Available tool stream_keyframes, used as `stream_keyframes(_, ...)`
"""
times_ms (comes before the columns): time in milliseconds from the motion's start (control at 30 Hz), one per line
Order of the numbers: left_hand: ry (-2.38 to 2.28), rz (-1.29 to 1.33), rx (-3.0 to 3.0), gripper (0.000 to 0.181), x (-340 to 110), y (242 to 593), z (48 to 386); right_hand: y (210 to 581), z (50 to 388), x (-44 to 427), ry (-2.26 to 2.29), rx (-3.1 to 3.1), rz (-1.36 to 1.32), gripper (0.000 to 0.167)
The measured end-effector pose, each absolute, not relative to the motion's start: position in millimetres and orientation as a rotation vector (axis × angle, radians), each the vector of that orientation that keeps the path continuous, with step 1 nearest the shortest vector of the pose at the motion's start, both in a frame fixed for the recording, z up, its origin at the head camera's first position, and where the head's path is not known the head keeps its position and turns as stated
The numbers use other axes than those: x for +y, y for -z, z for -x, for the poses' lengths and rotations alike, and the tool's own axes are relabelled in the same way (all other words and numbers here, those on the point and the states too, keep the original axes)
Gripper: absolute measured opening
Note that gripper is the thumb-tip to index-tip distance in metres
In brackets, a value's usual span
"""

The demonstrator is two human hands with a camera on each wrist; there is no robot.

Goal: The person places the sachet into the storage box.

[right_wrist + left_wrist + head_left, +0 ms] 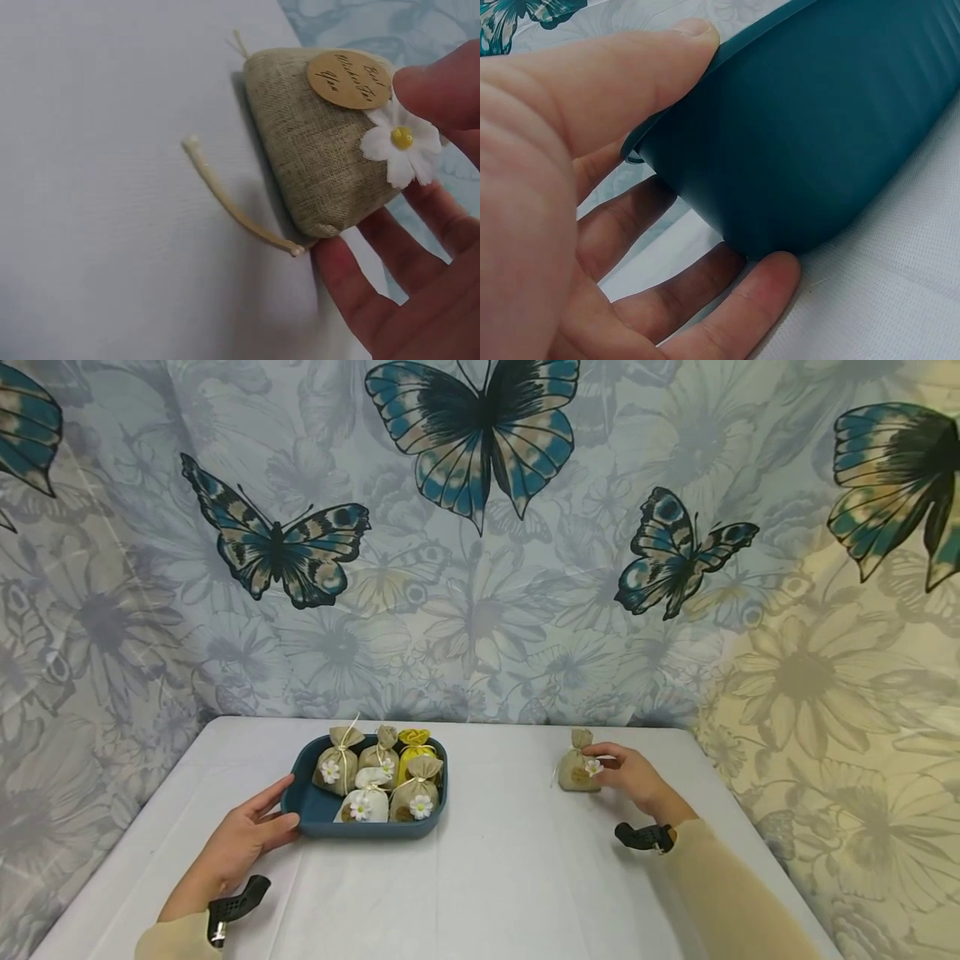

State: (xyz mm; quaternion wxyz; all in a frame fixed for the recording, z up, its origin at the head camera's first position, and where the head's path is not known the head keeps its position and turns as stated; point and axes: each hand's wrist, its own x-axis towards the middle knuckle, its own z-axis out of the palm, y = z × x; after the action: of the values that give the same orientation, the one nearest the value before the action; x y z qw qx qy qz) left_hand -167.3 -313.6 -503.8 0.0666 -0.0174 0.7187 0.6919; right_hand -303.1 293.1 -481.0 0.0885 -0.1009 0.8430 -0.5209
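Note:
My left hand (243,843) grips the left end of a dark blue tray (367,832). In the left wrist view the thumb lies on the tray's rim and the fingertips touch its outer wall low down. Far to the right, my right hand (633,781) holds a beige cloth sachet (576,774) tied at the neck. The right wrist view shows a round "Best Wishes For You" sticker (349,80) and a white fabric daisy (402,142) on this sachet. The thumb is by the daisy, the fingers are on the far side, and a pale cord (236,214) trails from it.
Inside the tray stand several tied sachets: beige ones (337,764), a white one (372,797) and a yellow one (414,748). A white cloth (495,877) covers the table. Behind it hangs a butterfly-patterned backdrop (480,635).

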Motion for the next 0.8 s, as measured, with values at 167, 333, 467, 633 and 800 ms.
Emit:
stream_keyframes(167,-2.073,0.066,2.172,0.082,-313.7,505.0,167.5,487.9,296.4,290.6,1.517,2.58,0.405,0.05)
stream_keyframes(333,-2.061,0.063,2.181,0.082,-313.5,504.4,167.3,493.5,291.6,290.9,1.512,2.619,0.512,0.054)
stream_keyframes(467,-2.063,0.043,2.182,0.081,-313.5,503.0,166.0,496.4,288.4,291.8,1.437,2.655,0.463,0.059)
stream_keyframes(633,-2.063,0.033,2.182,0.08,-313.4,502.3,165.5,498.5,284.3,288.7,1.401,2.67,0.42,0.061)
stream_keyframes(800,-2.072,0.034,2.177,0.08,-313.6,504.1,166.1,497.2,280.9,281.3,1.34,2.752,0.293,0.055)
